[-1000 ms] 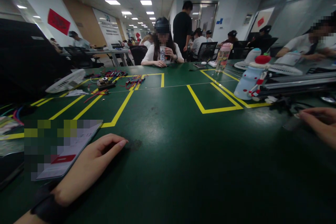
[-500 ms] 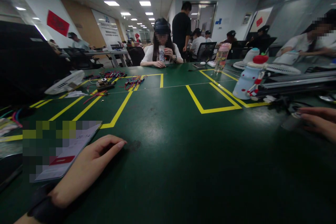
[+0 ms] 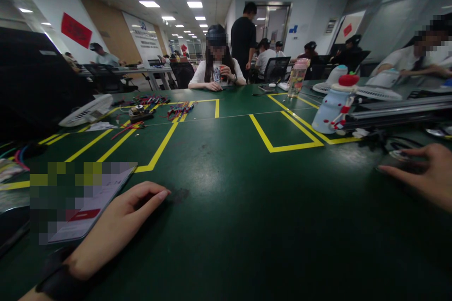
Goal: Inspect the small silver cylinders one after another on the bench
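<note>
Right hand (image 3: 432, 174): digits parted at one dim object (image 3: 399, 154), grip unclear. Left hand (image 3: 136, 207): thumb against fingers, beside one lit screen (image 3: 84, 215). Right side: one blue bottle-shaped figure (image 3: 328, 109), two white fans (image 3: 380, 91).

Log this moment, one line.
left hand: on table, beside lit device | right hand: at dim object, grip unclear | blue bottle: upright

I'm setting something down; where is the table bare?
Bare: the tabletop between left hand and right hand, and inside the yellow tape outline left of the blue bottle. Crowded: far left, with wires and a fan; right, around the metal rails.
</note>
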`<action>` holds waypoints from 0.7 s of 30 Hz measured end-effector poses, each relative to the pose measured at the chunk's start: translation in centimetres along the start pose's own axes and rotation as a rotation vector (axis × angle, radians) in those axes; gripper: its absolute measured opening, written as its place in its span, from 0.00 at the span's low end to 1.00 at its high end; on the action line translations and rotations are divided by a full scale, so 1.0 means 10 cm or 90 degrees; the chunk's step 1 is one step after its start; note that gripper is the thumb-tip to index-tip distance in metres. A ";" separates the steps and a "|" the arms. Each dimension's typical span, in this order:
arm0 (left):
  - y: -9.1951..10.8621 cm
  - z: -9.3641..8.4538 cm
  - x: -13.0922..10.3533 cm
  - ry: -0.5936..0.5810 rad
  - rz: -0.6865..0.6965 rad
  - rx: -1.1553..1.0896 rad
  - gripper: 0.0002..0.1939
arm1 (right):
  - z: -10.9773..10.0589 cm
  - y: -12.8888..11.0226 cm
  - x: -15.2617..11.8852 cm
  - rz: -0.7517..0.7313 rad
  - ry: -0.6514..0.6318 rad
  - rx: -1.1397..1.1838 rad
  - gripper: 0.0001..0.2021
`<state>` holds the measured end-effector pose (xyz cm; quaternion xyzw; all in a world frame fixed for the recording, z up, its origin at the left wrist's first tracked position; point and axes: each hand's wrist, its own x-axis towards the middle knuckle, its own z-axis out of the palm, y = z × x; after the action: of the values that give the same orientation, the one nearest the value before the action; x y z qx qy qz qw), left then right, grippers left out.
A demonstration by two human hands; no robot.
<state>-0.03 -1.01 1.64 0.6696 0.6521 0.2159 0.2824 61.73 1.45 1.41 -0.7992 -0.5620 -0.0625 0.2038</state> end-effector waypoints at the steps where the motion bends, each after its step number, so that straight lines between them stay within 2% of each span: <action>1: 0.01 0.00 0.00 -0.001 0.005 0.005 0.18 | -0.03 -0.08 -0.03 0.016 -0.019 -0.022 0.28; 5: 0.00 0.01 0.01 0.003 0.027 0.019 0.17 | -0.09 -0.23 -0.11 0.053 -0.033 -0.053 0.26; 8: -0.01 0.02 0.02 0.005 0.032 0.023 0.18 | -0.07 -0.34 -0.13 0.044 0.017 -0.014 0.26; 10: 0.00 0.03 0.02 0.010 0.032 0.023 0.18 | -0.05 -0.52 -0.18 0.025 0.060 0.051 0.26; 12: 0.05 0.02 0.00 0.016 0.031 0.020 0.18 | -0.02 -0.79 -0.26 -0.010 0.044 0.177 0.27; 14: 0.10 0.01 -0.01 0.010 0.030 0.017 0.18 | 0.02 -1.14 -0.40 -0.079 -0.070 0.340 0.27; 17: 0.12 0.00 -0.01 -0.009 0.028 0.018 0.19 | 0.11 -1.71 -0.65 -0.273 -0.286 0.522 0.24; 19: 0.08 0.00 0.01 -0.014 0.034 0.026 0.18 | 0.17 -2.07 -0.80 -0.395 -0.371 0.588 0.21; 21: 0.05 0.03 0.03 -0.007 0.054 0.037 0.17 | 0.24 -2.37 -0.92 -0.413 -0.444 0.662 0.20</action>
<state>0.58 -0.75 1.75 0.7057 0.6275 0.2051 0.2572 36.21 1.09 2.22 -0.3637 -0.7618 0.4160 0.3382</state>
